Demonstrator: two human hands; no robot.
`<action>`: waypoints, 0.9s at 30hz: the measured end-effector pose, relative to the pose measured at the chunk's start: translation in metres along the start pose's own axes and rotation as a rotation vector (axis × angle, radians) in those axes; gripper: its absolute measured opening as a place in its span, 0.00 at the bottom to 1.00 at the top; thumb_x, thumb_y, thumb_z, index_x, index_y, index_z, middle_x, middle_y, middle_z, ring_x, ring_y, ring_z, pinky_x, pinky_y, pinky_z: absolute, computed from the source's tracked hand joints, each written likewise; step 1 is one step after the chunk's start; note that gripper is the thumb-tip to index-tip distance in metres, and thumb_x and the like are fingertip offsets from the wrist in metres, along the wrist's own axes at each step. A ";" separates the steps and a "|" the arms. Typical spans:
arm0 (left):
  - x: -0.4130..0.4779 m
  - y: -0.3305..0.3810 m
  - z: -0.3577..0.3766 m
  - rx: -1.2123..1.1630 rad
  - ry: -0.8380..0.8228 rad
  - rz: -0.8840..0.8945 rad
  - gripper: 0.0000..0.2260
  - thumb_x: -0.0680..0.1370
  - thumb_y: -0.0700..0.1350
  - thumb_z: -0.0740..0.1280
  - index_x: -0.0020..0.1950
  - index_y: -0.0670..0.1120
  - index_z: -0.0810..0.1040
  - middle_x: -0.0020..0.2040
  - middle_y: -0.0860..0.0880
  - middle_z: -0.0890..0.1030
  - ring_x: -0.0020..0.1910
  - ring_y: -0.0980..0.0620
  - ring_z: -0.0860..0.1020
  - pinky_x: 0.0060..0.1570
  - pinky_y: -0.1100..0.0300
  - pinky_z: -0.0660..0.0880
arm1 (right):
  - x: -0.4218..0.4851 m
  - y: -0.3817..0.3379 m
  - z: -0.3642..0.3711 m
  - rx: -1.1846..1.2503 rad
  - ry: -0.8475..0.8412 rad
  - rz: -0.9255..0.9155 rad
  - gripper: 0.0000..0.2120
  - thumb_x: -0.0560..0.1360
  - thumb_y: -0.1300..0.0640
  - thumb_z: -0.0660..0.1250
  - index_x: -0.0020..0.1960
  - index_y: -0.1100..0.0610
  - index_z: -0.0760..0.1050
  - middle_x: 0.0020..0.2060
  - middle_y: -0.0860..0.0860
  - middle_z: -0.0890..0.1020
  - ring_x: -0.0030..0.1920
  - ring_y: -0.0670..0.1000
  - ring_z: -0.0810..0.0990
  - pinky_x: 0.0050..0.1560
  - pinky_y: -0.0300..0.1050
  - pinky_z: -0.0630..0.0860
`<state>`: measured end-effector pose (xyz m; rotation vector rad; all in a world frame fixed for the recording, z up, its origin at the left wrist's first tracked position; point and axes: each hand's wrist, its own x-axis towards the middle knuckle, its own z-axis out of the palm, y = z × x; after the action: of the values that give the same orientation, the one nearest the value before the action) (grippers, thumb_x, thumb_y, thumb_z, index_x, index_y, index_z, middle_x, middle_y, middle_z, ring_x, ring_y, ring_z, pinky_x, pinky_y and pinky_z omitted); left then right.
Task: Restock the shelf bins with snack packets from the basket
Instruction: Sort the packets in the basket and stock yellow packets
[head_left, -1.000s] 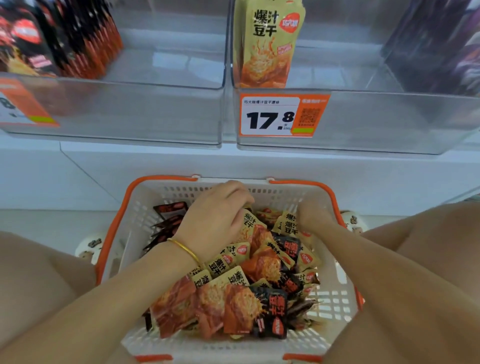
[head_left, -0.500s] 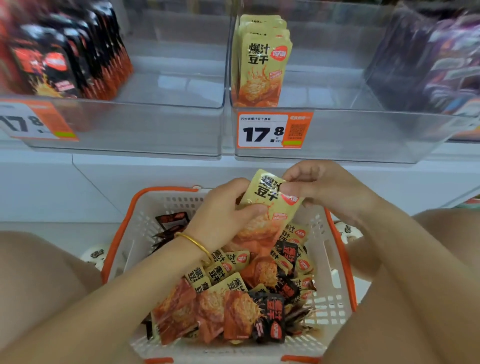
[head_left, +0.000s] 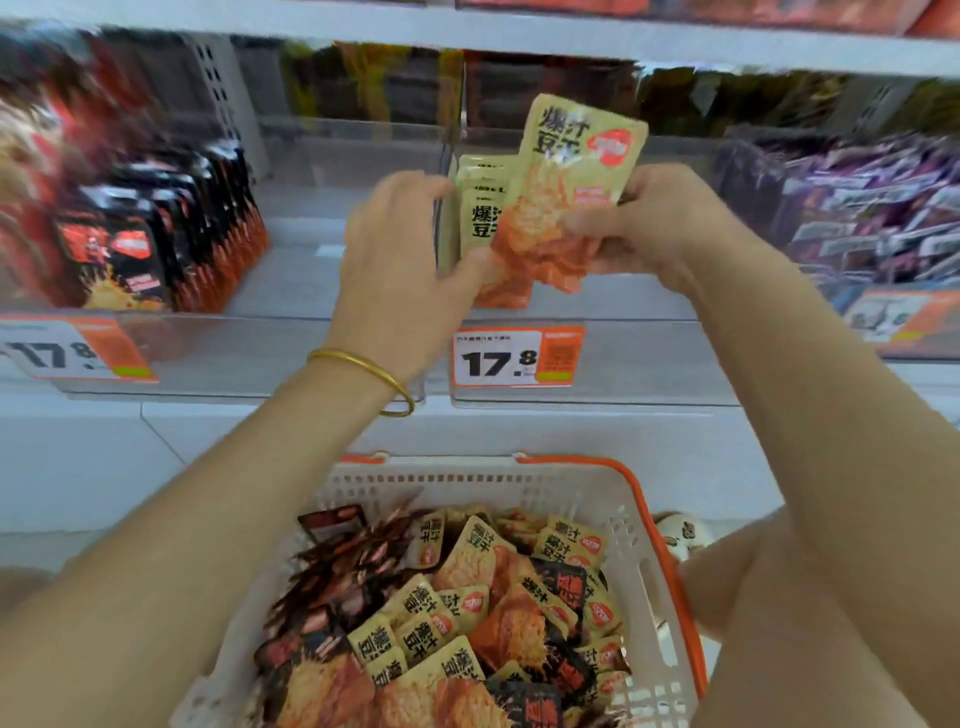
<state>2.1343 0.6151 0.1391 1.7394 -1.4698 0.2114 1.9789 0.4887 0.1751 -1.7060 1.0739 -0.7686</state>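
Note:
My right hand (head_left: 660, 223) grips a yellow-and-orange snack packet (head_left: 576, 176) by its lower right side, holding it upright above the front wall of the middle clear bin (head_left: 649, 358). My left hand (head_left: 405, 249) holds the row of matching yellow packets (head_left: 480, 218) standing in that bin, thumb on their front. Below, the white basket with an orange rim (head_left: 644, 519) holds several yellow and black packets (head_left: 467, 623).
The left bin (head_left: 249, 353) holds a row of black-and-red packets (head_left: 156, 239). Purple packets (head_left: 852, 208) fill the right bin. Orange price tags (head_left: 517, 358) sit on the bin fronts. A white shelf ledge (head_left: 260, 441) runs below the bins.
Both hands have risen from the basket to the middle bin. The right hand carried the yellow packet up; the left hand let go of it and took hold of the packets in the bin.

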 end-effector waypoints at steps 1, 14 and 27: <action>0.005 -0.002 0.003 0.052 -0.071 -0.022 0.30 0.70 0.56 0.60 0.66 0.40 0.70 0.66 0.41 0.71 0.69 0.44 0.65 0.65 0.60 0.56 | 0.012 0.004 0.009 -0.072 -0.044 0.040 0.06 0.71 0.66 0.72 0.46 0.58 0.78 0.38 0.53 0.82 0.29 0.46 0.81 0.29 0.40 0.80; -0.002 -0.009 0.022 0.089 -0.134 -0.027 0.27 0.76 0.41 0.65 0.74 0.41 0.62 0.76 0.43 0.59 0.74 0.44 0.59 0.70 0.48 0.60 | 0.073 0.036 0.056 -0.699 -0.079 0.135 0.16 0.76 0.49 0.67 0.40 0.61 0.70 0.31 0.56 0.81 0.27 0.51 0.80 0.44 0.45 0.81; -0.004 -0.007 0.019 0.131 -0.159 -0.028 0.27 0.77 0.44 0.64 0.75 0.43 0.60 0.77 0.45 0.56 0.74 0.46 0.57 0.70 0.49 0.58 | 0.063 0.028 0.042 -0.712 -0.119 0.178 0.21 0.75 0.45 0.67 0.42 0.64 0.70 0.35 0.58 0.82 0.26 0.50 0.79 0.33 0.42 0.78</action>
<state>2.1327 0.6051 0.1213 1.9186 -1.5740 0.1603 2.0325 0.4433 0.1355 -2.1609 1.5001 -0.1580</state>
